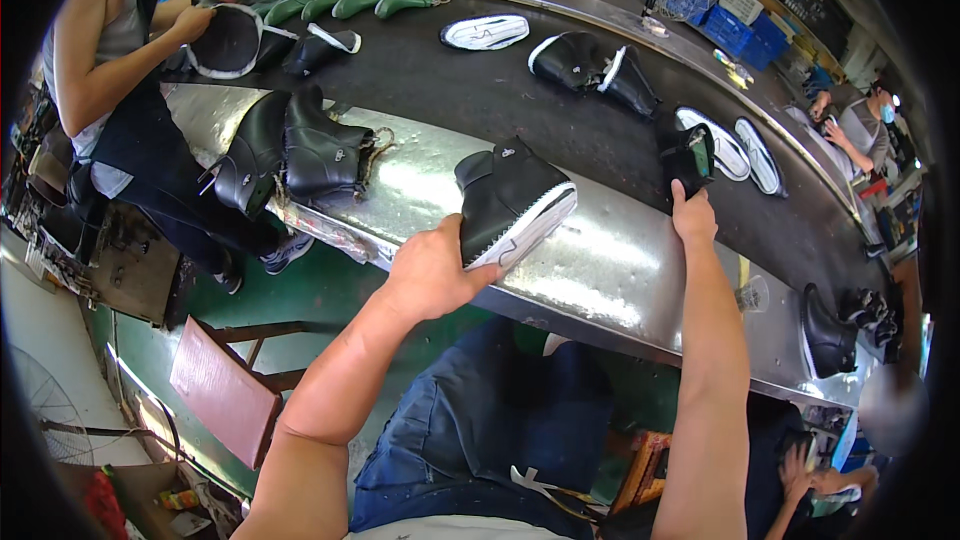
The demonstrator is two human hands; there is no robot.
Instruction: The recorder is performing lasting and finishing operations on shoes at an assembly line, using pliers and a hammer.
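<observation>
My left hand (432, 268) is closed around a black ankle boot (490, 190), thumb against its white sole. The boot is tilted over the front metal ledge, sole facing right and toward me. With my arm stretched out, my right hand (694, 214) grips a second black boot (676, 172) at the dark belt, and a bit of green shows in its opening. Just beyond that boot lie two white soles (722, 144). To the left of my left hand, a pair of black boots (322, 152) rests on the ledge, with a loop of cord beside them.
A dark conveyor belt (420, 90) runs behind the metal ledge (590, 280). On it are black boots (570, 60), a white sole (485, 32) and green shoe lasts (360, 2). A co-worker (100, 90) stands at left. A stool (225, 390) is behind the ledge's near left side.
</observation>
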